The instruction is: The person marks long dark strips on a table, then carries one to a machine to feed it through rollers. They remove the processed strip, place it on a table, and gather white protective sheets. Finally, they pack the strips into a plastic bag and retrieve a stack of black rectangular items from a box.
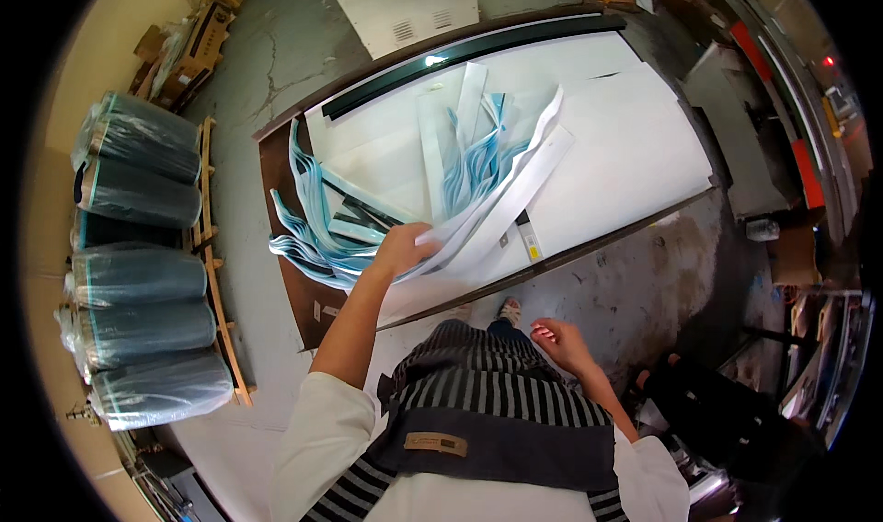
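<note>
My left hand is closed on the near end of long white strips, which fan out over the table toward the far right and look blurred. Under and beside it, a bundle of pale blue and white strips curves toward the table's left end. A second wavy heap of light blue strips lies mid-table. My right hand hangs off the table's near edge in front of the striped apron, its fingers curled in. What those fingers hold, if anything, I cannot make out.
The white-topped table has a long black bar along its far edge. Plastic-wrapped rolls stand beside a wooden pallet at left. A person in dark clothing is close by at lower right. Cardboard boxes lean at far left.
</note>
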`<state>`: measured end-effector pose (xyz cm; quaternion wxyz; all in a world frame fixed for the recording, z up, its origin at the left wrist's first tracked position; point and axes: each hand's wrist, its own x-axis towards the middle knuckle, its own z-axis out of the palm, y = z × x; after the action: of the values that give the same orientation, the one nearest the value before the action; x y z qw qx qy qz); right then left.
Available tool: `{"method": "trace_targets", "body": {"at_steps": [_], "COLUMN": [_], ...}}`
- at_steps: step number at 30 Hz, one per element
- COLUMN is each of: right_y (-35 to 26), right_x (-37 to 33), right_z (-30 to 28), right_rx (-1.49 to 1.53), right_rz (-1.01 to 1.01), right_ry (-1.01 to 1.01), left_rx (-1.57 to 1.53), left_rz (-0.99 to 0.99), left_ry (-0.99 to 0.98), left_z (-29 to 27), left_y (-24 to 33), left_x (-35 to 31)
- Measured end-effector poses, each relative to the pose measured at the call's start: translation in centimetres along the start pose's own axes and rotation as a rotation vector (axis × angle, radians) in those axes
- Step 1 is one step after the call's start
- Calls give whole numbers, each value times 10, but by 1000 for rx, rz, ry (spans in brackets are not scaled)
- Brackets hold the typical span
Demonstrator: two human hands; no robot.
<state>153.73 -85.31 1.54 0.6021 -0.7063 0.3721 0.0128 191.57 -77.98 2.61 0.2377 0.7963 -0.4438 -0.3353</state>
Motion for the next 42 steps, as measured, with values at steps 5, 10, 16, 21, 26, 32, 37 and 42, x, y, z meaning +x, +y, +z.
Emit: {"method": "trace_targets", "body": {"at_steps": [5,10,16,21,26,32,37,42], "right_y": [-20,-60,-66,-88,-117,-118,-110,-124], "right_x": [8,65,140,144,141,125,140,146], "right_z": [38,96,130,141,142,131,142,142], "right_rx": [277,523,974,949,863,940,925,1134], "right_rz": [-36,-122,-61,-95,-77,-167,-178,-158], "right_ry": [41,306,386,521,488,545,363,215], "left_rx": [291,360,294,151,-1,-96,-257,-332], "left_rz": [303,456,582,436,312,344,278,178], "left_ry": [27,-117,-281,-449,-285,-262,-349,-394], "left_z": [-12,-21,-5,-18,-15,-62,-88,-92], "left_y": [-28,-39,-36,-4,-15,-7,16,15], "left_x": [12,27,20,1,-3,5,1,-9]}}
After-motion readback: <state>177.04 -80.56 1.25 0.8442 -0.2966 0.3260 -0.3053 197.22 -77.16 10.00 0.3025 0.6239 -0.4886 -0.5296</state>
